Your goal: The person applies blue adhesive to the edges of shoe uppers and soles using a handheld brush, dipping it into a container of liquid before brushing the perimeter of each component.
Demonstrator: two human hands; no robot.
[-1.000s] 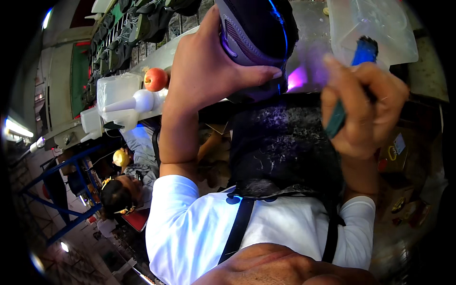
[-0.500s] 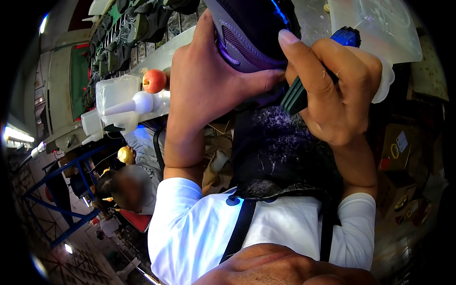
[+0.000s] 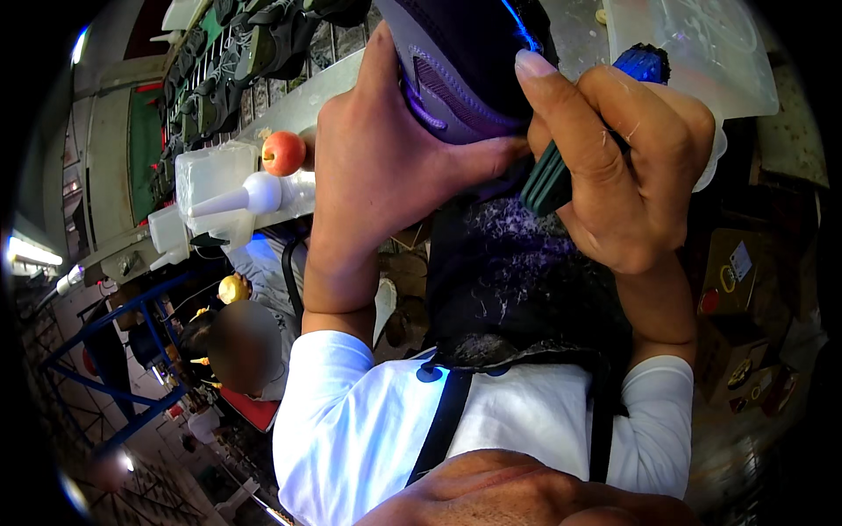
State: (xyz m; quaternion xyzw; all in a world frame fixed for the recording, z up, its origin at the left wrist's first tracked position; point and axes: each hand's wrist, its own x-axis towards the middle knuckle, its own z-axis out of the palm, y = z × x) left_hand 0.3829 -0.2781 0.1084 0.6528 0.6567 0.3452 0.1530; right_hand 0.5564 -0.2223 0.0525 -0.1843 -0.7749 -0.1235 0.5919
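Observation:
A dark shoe with a purple-grey patterned side panel is at the top centre. My left hand is closed around its near end, thumb across the bottom and a finger along the left side. A blue light line shows on the shoe's upper right. Between the fingers of my right hand is a brush with a ridged dark green handle. Its blue-lit bristles stick out above my knuckles, apart from the shoe. My right thumb tip is close to the shoe's right edge; whether it touches, I cannot tell.
A red apple and a white-nozzled bottle rest by clear plastic containers at left. Several shoes stand on a rack behind. Another person sits lower left. A translucent bin is upper right; cardboard boxes are at right.
My right hand and the brush have shifted slightly to the right. My left hand keeps its grip on the shoe, with hardly any movement. The other person's head has moved a little.

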